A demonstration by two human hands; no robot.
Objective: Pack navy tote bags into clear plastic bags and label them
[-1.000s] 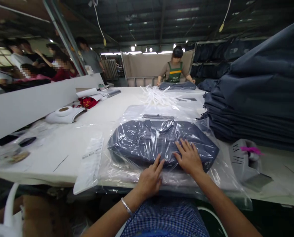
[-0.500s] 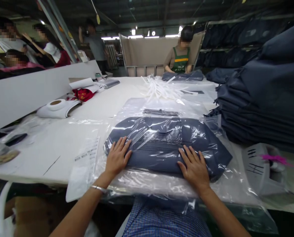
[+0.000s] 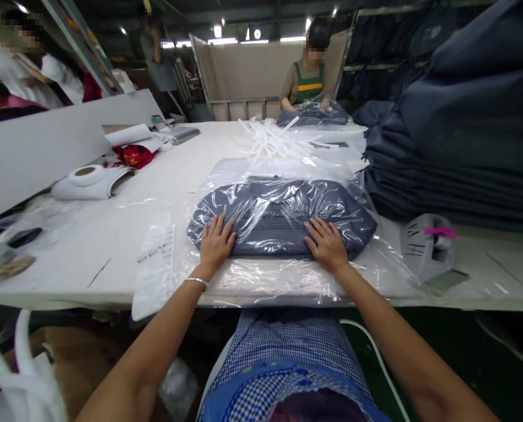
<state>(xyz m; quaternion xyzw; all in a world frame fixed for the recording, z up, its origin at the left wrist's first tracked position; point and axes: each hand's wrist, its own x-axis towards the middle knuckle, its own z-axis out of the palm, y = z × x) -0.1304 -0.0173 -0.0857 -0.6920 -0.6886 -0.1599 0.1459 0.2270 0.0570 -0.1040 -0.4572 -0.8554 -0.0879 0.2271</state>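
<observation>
In front of me a folded dark blue fabric bag (image 3: 270, 234) lies flat inside a clear plastic bag (image 3: 279, 275). My left hand (image 3: 216, 241) rests palm down on its left part, fingers stretched out over the plastic. On the right part lies my right hand (image 3: 326, 243), also flat with its fingers spread. Neither hand grips anything. Beyond the wrapped bag is a heap of white strips (image 3: 274, 138). A sheet of printed labels (image 3: 156, 261) lies left of the plastic.
A tall stack of dark blue bags (image 3: 454, 146) rises on the right, behind a tape dispenser (image 3: 428, 246). White rolls (image 3: 85, 176) and a red cloth (image 3: 134, 156) lie to the left. Across the table a co-worker (image 3: 309, 82) handles another plastic-wrapped bag (image 3: 316, 114).
The wrapped bag and both hands now lie farther from my body, away from the table's front edge. The plastic's near edge has drawn back onto the table. My view has tilted down.
</observation>
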